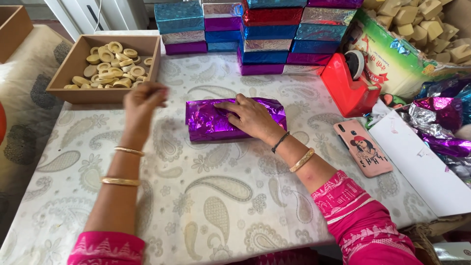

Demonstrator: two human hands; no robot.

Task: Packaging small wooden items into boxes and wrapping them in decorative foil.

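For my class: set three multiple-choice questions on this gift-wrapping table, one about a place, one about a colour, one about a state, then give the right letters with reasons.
1. Where is the open brown cardboard tray of tan rings?
A far left
B near right
C centre

2. What colour is the foil-wrapped box under the right hand?
A gold
B purple
C green

3. How is the left hand?
A flat on the pink phone
B gripping the red tape dispenser
C raised, apart from the box

Answers: 1 A, it sits left of the stacked boxes. 2 B, shiny purple foil. 3 C, it touches neither.

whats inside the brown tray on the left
The brown tray holds a heap of pale rings at its far end; whatever lies beneath the heap is covered.
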